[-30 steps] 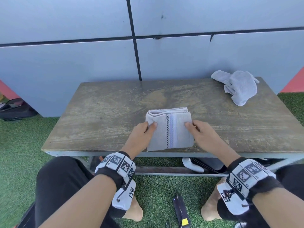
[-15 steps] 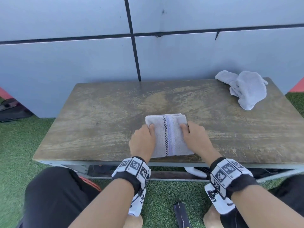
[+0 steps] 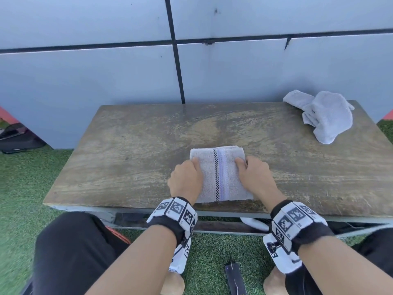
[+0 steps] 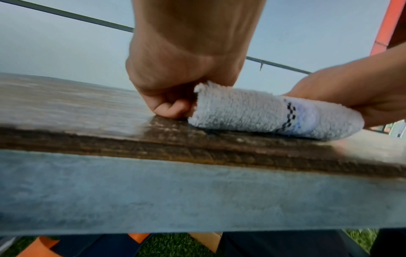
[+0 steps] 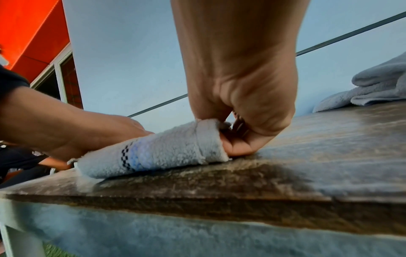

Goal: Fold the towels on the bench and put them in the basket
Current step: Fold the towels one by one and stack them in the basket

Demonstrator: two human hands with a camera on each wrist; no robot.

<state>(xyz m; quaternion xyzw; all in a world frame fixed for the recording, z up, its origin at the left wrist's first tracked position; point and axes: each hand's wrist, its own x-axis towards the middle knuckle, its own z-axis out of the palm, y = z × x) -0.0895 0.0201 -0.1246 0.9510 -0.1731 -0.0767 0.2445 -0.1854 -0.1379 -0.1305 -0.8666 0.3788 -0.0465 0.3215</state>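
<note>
A folded pale grey towel (image 3: 220,175) with a black checked line and a lilac stripe lies near the front edge of the wooden bench (image 3: 131,150). My left hand (image 3: 187,177) grips its left edge, thumb on top and fingers curled under, as the left wrist view shows on the towel (image 4: 248,111). My right hand (image 3: 254,175) grips the right edge of the towel (image 5: 167,153) the same way. A second, crumpled grey towel (image 3: 325,116) sits at the bench's far right corner. No basket is in view.
A grey panelled wall (image 3: 127,71) stands right behind the bench. Artificial grass (image 3: 25,188) surrounds it. A dark bag (image 3: 14,139) lies on the ground at far left. Something orange (image 3: 119,236) shows by my left knee, and a dark strap (image 3: 235,277) lies between my feet.
Both hands have slid forward along the towel's sides and closed on its edges. The head view has shifted lower and closer; the towel stays in place.
</note>
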